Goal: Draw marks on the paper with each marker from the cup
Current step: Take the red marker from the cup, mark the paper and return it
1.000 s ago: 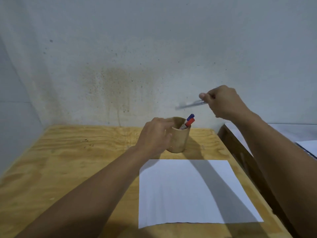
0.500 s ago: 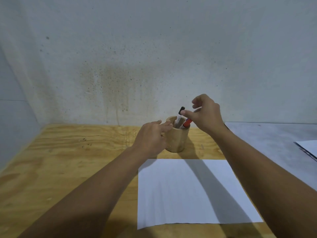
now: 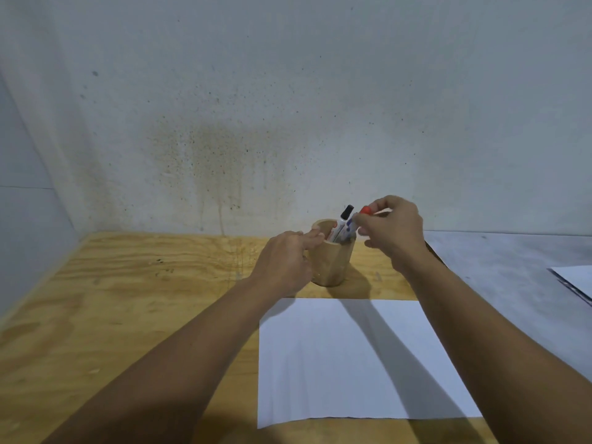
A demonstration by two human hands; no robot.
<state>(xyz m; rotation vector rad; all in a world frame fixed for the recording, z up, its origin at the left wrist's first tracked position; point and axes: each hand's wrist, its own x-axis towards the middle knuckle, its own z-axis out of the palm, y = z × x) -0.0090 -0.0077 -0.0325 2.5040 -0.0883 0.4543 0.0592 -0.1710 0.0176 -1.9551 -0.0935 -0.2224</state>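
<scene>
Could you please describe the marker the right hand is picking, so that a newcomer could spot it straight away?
Find the plywood table against the stained wall; behind the white paper stands a wooden cup, steadied by the left hand. Three markers stick out of it, and the right hand pinches the rightmost. It is the red-capped marker; its neighbours have black and blue caps.

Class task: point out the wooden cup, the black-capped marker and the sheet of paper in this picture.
wooden cup (image 3: 331, 267), head view, front wall.
black-capped marker (image 3: 347, 210), head view, black cap.
sheet of paper (image 3: 320, 363), head view, bare left half.
</scene>
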